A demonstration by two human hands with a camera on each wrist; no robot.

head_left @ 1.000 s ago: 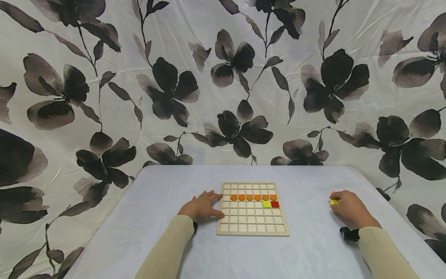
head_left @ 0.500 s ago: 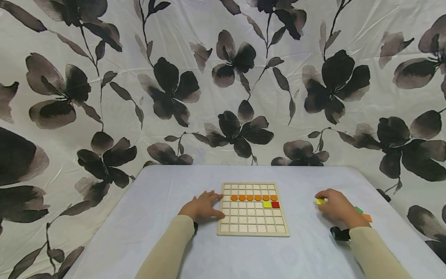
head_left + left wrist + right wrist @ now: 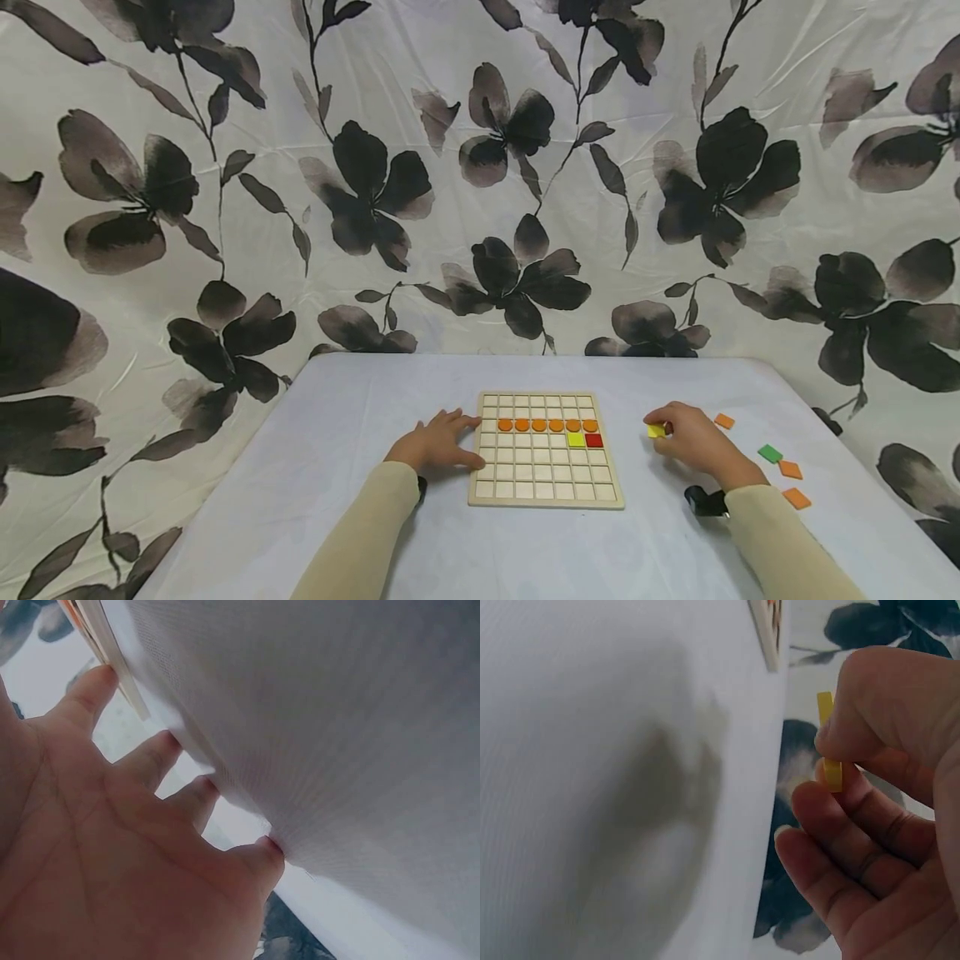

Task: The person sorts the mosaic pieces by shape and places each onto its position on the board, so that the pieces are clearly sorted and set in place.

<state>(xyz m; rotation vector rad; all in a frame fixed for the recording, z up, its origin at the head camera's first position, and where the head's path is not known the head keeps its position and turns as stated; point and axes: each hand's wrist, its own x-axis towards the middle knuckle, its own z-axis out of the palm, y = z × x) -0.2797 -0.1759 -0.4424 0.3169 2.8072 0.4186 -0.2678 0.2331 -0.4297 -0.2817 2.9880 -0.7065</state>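
A pale wooden grid board [image 3: 545, 492] lies mid-table in the head view. One of its rows carries several orange round pieces [image 3: 538, 426]; below their right end sit a yellow square tile [image 3: 575, 440] and a red square tile [image 3: 594, 441]. My left hand [image 3: 435, 442] is spread at the board's left edge, thumb and forefinger touching it; in the left wrist view its other fingertips [image 3: 199, 787] rest on the cloth. To the right of the board, my right hand [image 3: 697, 442] pinches a yellow tile [image 3: 831, 776] between thumb and fingers, raised above the table.
Right of my right hand, a green tile [image 3: 770, 454] and orange tiles [image 3: 791, 470] lie loose on the white tablecloth [image 3: 300, 467]. A flower-printed curtain [image 3: 480, 200] hangs behind the table's far edge.
My right hand has moved left toward the board with the yellow tile, uncovering the loose green and orange tiles behind it. The left hand and the board stay put.
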